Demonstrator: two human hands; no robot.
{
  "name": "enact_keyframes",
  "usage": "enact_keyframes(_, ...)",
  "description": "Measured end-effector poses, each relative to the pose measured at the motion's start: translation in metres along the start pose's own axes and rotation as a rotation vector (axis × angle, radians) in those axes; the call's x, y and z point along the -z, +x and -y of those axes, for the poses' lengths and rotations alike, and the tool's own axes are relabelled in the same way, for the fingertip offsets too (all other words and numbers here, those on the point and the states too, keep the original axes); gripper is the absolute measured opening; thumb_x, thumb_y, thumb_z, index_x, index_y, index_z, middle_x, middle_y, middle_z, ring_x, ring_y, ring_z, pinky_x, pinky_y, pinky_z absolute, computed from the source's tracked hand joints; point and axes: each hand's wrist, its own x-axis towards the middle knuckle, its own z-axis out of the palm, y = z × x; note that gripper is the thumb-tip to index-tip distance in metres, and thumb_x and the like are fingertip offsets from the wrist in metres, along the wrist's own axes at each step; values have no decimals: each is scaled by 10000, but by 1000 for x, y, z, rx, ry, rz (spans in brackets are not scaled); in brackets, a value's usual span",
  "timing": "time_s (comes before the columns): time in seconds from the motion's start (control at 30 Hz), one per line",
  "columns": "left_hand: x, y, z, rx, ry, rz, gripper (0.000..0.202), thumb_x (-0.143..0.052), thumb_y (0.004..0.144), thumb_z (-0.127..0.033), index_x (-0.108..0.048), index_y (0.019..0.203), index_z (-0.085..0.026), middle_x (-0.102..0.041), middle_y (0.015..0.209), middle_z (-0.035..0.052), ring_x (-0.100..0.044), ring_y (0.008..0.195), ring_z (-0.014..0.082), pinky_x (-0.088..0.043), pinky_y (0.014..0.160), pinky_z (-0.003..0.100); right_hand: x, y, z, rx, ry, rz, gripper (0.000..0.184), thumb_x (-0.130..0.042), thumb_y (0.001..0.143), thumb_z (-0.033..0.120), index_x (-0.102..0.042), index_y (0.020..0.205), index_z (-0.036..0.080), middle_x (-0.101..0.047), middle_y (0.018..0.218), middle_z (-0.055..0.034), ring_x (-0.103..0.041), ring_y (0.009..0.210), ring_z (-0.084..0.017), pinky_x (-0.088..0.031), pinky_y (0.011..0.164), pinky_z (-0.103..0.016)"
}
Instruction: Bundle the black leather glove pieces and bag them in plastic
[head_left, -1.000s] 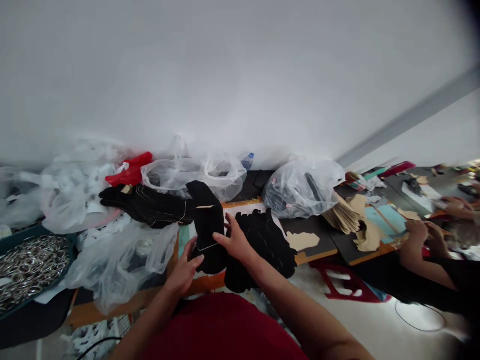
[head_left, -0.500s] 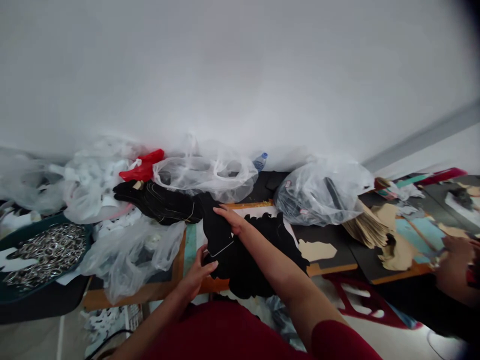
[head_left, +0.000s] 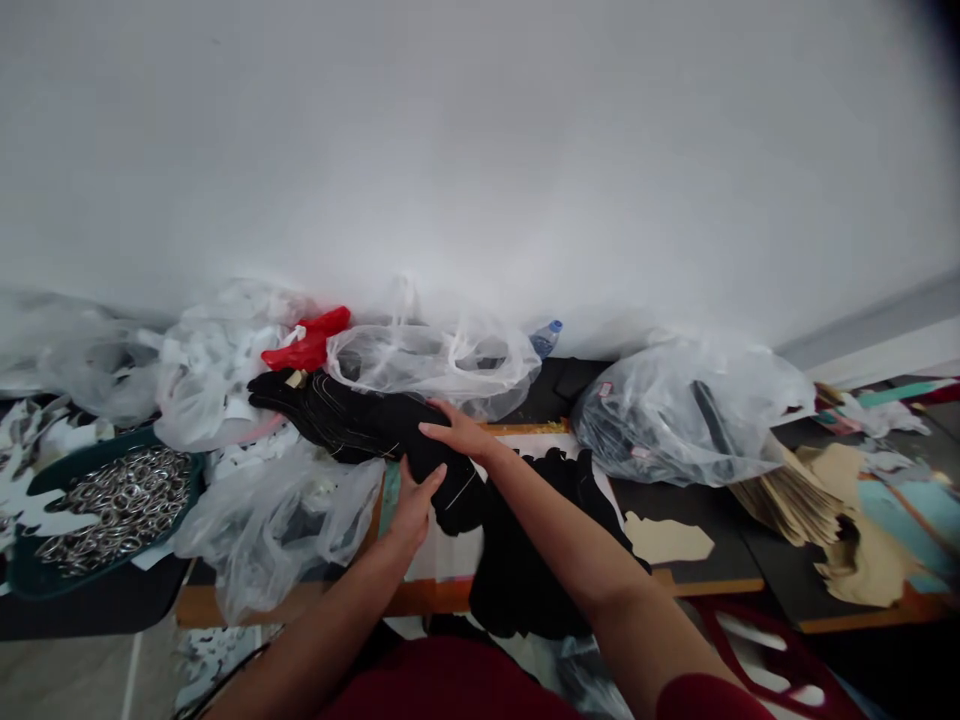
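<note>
A tied bundle of black cut pieces [head_left: 442, 480] lies at the near end of a long row of black bundles [head_left: 330, 415] on the table. My left hand [head_left: 412, 505] presses against the bundle's near side, fingers together and thumb up. Across its top my right hand [head_left: 457, 435] lies flat with fingers stretched out. A loose pile of black scalloped pieces [head_left: 532, 540] sits under my right forearm.
Clear plastic bags [head_left: 427, 365] crowd the back of the table; another bag [head_left: 682, 415] holds dark parts. A green tray of metal rings [head_left: 105, 500] stands at the left. Tan paper patterns [head_left: 810, 495] lie to the right. A red plastic stool [head_left: 757, 660] is below.
The black bundle has been pushed up and left against the row of bundles. Both hands followed it. The view swung left, and the co-worker's hands at the right have left the view.
</note>
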Motion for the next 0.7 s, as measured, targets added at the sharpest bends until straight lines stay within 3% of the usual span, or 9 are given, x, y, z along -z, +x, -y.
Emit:
enact_keyframes(0.17,-38,51,-15,-117,-83,-87,887,-876,870,-293,-361,1592,-270,-633,1579,160,-693,1374,263,-549,1187,433,23,59,24,212,-252,79,833,-864,829,590,-633,1532,209,-648,1569,-122,-600,1473,-340,-421,1308,-553)
enact_keyframes(0.3,-52,89,-29,-120,-65,-194,958,-841,927,-256,-232,1666,-231,-544,1664,207,-621,1473,255,-511,1230,420,11,89,11,278,-434,-135,865,-785,919,542,-501,1639,156,-499,1693,-197,-460,1594,-355,-328,1358,-553)
enact_keyframes(0.37,-56,99,-34,-110,-42,-200,984,-855,917,-232,-231,1678,-224,-568,1641,208,-618,1477,272,-527,1212,430,0,93,-3,244,-447,-237,817,-704,987,530,-458,1661,138,-480,1698,-219,-429,1614,-355,-300,1370,-556)
enact_keyframes(0.43,-60,102,-39,-105,-19,-190,978,-864,902,-205,-266,1675,-220,-595,1612,205,-619,1476,292,-537,1199,445,-8,94,-11,214,-429,-256,793,-654,1022,515,-434,1670,113,-480,1692,-239,-430,1615,-356,-296,1372,-545)
enact_keyframes(0.53,-65,89,-45,-95,0,-187,949,-832,890,-134,-290,1668,-186,-577,1619,230,-597,1495,304,-502,1232,466,-11,84,-7,203,-437,-254,825,-660,1010,487,-416,1663,46,-474,1680,-285,-424,1613,-382,-296,1369,-554)
enact_keyframes(0.6,-58,64,-48,-108,13,-187,932,-805,869,-90,-319,1658,-199,-549,1648,219,-562,1527,293,-466,1263,462,-10,64,2,250,-451,-304,789,-661,996,448,-446,1638,42,-503,1651,-289,-442,1593,-390,-308,1360,-575)
enact_keyframes(0.7,-19,0,-55,-235,147,-64,804,-828,838,-153,-510,1568,-263,-565,1639,153,-547,1533,305,-447,1272,477,-14,12,19,464,-429,-380,568,-591,1028,355,-559,1557,150,-590,1591,-214,-502,1550,-336,-350,1343,-572)
